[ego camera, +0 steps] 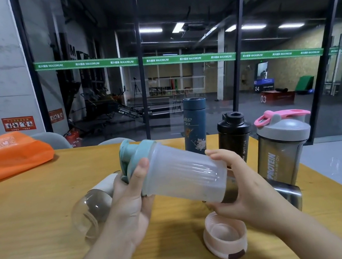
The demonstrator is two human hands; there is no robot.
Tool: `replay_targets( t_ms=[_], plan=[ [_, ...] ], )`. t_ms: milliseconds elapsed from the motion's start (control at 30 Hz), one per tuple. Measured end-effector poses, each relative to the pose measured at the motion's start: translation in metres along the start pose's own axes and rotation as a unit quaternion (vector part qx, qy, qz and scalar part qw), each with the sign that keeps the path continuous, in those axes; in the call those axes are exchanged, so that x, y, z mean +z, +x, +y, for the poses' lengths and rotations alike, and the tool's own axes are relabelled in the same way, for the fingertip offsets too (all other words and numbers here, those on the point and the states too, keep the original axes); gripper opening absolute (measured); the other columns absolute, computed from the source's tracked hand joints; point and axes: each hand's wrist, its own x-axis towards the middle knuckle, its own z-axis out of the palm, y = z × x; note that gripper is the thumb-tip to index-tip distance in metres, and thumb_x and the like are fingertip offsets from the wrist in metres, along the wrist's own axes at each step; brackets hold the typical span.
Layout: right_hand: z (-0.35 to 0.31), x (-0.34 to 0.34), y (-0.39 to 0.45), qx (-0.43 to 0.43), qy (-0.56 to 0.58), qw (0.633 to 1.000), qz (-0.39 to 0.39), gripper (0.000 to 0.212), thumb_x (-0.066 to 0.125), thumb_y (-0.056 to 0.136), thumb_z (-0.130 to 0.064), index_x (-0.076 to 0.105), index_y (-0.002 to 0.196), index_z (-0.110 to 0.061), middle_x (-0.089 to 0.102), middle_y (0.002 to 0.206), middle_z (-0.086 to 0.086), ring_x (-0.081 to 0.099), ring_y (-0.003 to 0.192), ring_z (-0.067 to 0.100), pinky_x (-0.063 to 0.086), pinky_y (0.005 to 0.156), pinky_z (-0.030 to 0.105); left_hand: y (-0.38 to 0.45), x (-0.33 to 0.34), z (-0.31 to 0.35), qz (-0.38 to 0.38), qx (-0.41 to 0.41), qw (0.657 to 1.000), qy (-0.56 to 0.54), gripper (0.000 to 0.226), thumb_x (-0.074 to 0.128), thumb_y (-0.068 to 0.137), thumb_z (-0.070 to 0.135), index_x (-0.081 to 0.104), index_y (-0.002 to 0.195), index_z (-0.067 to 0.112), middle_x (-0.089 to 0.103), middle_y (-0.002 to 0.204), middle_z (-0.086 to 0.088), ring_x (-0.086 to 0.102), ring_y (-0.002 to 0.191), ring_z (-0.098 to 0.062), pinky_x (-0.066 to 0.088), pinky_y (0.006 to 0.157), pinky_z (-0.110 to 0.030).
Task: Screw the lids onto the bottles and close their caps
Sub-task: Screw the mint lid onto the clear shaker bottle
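Observation:
I hold a frosted clear shaker bottle [182, 175] tilted on its side above the table. Its teal lid [140, 157] points up and left, with the flip cap standing open. My left hand [131, 194] grips the lid end, thumb across the lid rim. My right hand [241, 187] grips the bottle's base. A pink lid [225, 234] lies upside down on the table below my right hand. A clear bottle with a beige lid [94, 203] lies on its side behind my left hand.
At the back right stand a blue flask [195, 125], a black bottle [233, 134] with its cap open, and a grey shaker with a pink cap [281, 144]. A steel bottle [289, 193] lies behind my right wrist. An orange bag [4, 155] lies at the far left of the wooden table [31, 209].

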Motion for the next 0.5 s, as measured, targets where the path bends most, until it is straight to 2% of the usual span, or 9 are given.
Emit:
replay_targets(
  t_ms=[100,167,300,367,500],
  plan=[
    [0.000,0.000,0.000,0.019,0.014,1.000,0.003,0.078,0.073,0.062,-0.043,0.029,0.126,-0.037,0.030,0.133,-0.020,0.042,0.125,0.005,0.041,0.098,0.016,-0.001,-0.001,0.001,-0.012,0.015,1.000,0.002,0.117,0.094,0.033,0.046,0.048,0.133,0.006,0.067,0.115,-0.011,0.067,0.091,-0.015,0.056,0.076,-0.024],
    [-0.001,-0.001,0.000,0.047,0.025,0.999,-0.008,0.078,0.074,0.061,-0.046,0.033,0.126,-0.034,0.037,0.126,-0.018,0.046,0.119,0.004,0.047,0.094,0.021,0.000,-0.002,0.001,-0.024,0.022,0.999,0.004,0.115,0.093,0.037,0.045,0.047,0.134,0.005,0.065,0.118,-0.013,0.066,0.095,-0.017,0.056,0.080,-0.025],
    [-0.007,-0.003,0.000,0.133,0.113,0.985,-0.017,0.075,0.071,0.058,-0.055,0.036,0.123,-0.042,0.048,0.120,-0.020,0.057,0.106,0.002,0.056,0.081,0.026,0.001,-0.003,0.001,-0.047,0.022,0.999,0.016,0.114,0.092,0.041,0.048,0.045,0.135,0.005,0.060,0.126,-0.016,0.059,0.105,-0.021,0.052,0.089,-0.030],
    [-0.011,-0.004,0.000,0.157,0.178,0.971,0.006,0.068,0.066,0.059,-0.058,0.038,0.118,-0.041,0.053,0.116,-0.016,0.062,0.096,0.002,0.057,0.071,0.025,0.001,-0.003,0.000,-0.053,0.020,0.998,0.017,0.114,0.092,0.040,0.048,0.045,0.135,0.007,0.060,0.127,-0.015,0.059,0.106,-0.022,0.050,0.092,-0.032],
    [-0.014,-0.005,0.003,0.183,0.207,0.961,0.030,0.059,0.051,0.060,-0.068,0.046,0.109,-0.035,0.059,0.106,-0.013,0.062,0.086,-0.005,0.054,0.061,0.019,0.000,-0.003,-0.003,-0.060,0.022,0.998,0.017,0.114,0.092,0.041,0.048,0.044,0.136,0.008,0.057,0.132,-0.018,0.058,0.110,-0.024,0.048,0.097,-0.036]
  ],
)
